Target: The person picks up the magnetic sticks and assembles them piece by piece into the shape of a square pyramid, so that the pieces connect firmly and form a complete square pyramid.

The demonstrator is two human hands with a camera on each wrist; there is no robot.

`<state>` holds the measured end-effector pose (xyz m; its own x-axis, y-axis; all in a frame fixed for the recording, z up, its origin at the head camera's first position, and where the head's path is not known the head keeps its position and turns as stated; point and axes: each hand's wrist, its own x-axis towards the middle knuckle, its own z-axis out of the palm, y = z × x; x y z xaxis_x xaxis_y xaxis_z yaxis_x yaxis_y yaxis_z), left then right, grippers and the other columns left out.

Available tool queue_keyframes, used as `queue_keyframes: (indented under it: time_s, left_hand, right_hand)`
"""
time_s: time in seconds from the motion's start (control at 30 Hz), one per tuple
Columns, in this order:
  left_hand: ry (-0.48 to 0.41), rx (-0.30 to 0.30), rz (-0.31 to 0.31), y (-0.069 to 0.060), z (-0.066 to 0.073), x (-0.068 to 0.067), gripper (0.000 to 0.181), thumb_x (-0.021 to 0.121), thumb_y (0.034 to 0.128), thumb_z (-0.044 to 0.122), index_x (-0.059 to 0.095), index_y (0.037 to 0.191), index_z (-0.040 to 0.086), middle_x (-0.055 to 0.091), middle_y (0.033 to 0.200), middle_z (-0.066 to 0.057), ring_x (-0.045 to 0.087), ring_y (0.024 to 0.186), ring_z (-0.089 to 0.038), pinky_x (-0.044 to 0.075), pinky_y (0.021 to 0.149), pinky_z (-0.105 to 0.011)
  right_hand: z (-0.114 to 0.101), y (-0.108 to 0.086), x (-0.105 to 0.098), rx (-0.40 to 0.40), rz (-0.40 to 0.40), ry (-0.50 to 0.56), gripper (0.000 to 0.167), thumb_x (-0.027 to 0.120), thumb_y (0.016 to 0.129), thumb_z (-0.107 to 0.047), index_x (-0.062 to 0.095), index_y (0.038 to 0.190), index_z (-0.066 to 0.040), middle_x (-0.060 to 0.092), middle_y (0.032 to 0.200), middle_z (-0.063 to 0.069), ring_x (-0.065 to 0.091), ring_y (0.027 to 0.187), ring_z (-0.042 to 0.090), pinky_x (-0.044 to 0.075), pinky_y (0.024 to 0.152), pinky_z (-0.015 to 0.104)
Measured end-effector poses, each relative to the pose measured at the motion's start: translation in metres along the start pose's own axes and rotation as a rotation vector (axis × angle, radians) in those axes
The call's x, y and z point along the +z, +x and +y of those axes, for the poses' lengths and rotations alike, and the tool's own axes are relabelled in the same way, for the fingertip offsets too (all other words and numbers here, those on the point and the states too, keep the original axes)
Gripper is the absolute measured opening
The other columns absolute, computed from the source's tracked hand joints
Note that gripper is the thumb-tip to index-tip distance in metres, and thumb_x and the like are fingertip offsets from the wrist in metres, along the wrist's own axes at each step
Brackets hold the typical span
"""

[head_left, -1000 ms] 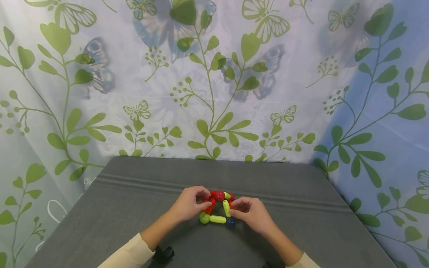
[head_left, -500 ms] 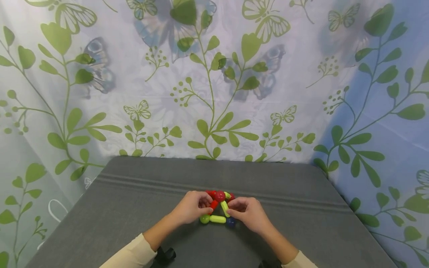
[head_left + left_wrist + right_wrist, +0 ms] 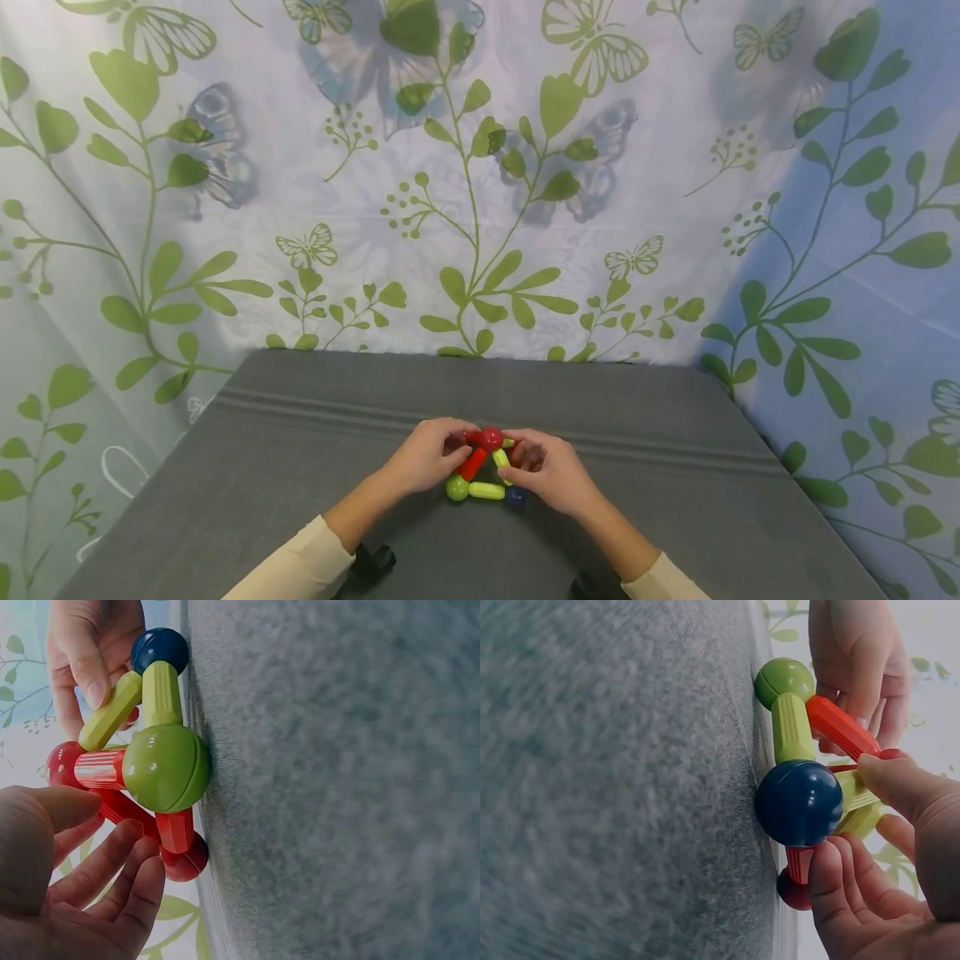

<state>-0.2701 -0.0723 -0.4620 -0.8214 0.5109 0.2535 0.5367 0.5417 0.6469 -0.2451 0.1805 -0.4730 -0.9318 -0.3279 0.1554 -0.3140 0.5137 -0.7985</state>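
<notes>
A small pyramid of plastic building rods and balls stands on the grey table. Its front base is a yellow-green rod between a green ball and a dark blue ball. A red ball forms the top, joined to the green one by a red rod. My left hand pinches another red rod, which slopes down the back-left side. My right hand has thumb and fingers around the slanted yellow-green rod. Red balls at the back corners, such as this red ball, are mostly hidden in the head view.
The grey table stretches around the pyramid on all sides. Behind it hangs a curtain with leaves and butterflies. Black wrist gear sits by the left sleeve, and a white cable loops beyond the table's left edge.
The top red ball now sits where the rods meet, slightly raised and settled. My left hand went down the front rod, then back up behind; my right hand has shifted left and inward.
</notes>
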Motion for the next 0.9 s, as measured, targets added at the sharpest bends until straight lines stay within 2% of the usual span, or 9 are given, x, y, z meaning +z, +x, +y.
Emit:
queue_keyframes:
  time_s: [0.23, 0.4, 0.53, 0.7, 0.9]
  left_hand:
    - [-0.044, 0.004, -0.008, -0.005, -0.002, 0.000, 0.027, 0.069, 0.0975, 0.012, 0.071, 0.125, 0.014, 0.074, 0.104, 0.000, 0.062, 0.083, -0.008, 0.055, 0.076, -0.023]
    - [-0.081, -0.026, -0.005, -0.014, -0.006, -0.002, 0.025, 0.071, 0.0958, 0.011, 0.070, 0.121, 0.010, 0.069, 0.093, 0.003, 0.060, 0.080, -0.009, 0.053, 0.073, -0.024]
    - [-0.117, -0.087, -0.055, -0.023, -0.009, -0.004, 0.019, 0.074, 0.0936, 0.015, 0.071, 0.111, 0.009, 0.068, 0.092, 0.004, 0.061, 0.081, -0.010, 0.052, 0.072, -0.025]
    - [-0.220, -0.166, -0.148, -0.029, -0.010, -0.003, 0.019, 0.082, 0.0859, 0.017, 0.073, 0.101, 0.010, 0.071, 0.092, 0.000, 0.066, 0.081, -0.013, 0.055, 0.068, -0.026]
    - [-0.232, -0.179, -0.147, -0.028, -0.010, -0.001, 0.020, 0.086, 0.0815, 0.015, 0.073, 0.096, 0.009, 0.072, 0.089, 0.000, 0.067, 0.079, -0.010, 0.055, 0.067, -0.025]
  right_hand:
    - [0.001, -0.002, 0.001, 0.003, 0.020, 0.017, 0.048, 0.085, 0.085, -0.030, 0.069, 0.129, -0.019, 0.070, 0.092, 0.004, 0.063, 0.075, 0.014, 0.054, 0.065, 0.024]
    - [0.006, -0.010, -0.001, 0.060, 0.036, 0.041, 0.043, 0.086, 0.084, -0.032, 0.070, 0.120, -0.015, 0.070, 0.093, 0.004, 0.063, 0.077, 0.012, 0.054, 0.068, 0.024]
    - [0.009, -0.018, -0.005, 0.109, -0.015, 0.068, 0.035, 0.086, 0.083, -0.031, 0.074, 0.110, -0.013, 0.073, 0.095, 0.002, 0.064, 0.077, 0.011, 0.054, 0.065, 0.025]
    - [0.011, -0.026, -0.008, 0.137, -0.104, 0.104, 0.033, 0.087, 0.082, -0.027, 0.076, 0.108, -0.010, 0.075, 0.094, 0.002, 0.068, 0.081, 0.013, 0.055, 0.065, 0.025]
    - [0.010, -0.026, -0.008, 0.137, -0.131, 0.133, 0.031, 0.087, 0.083, -0.023, 0.076, 0.107, -0.006, 0.077, 0.093, 0.005, 0.069, 0.084, 0.016, 0.055, 0.067, 0.025]
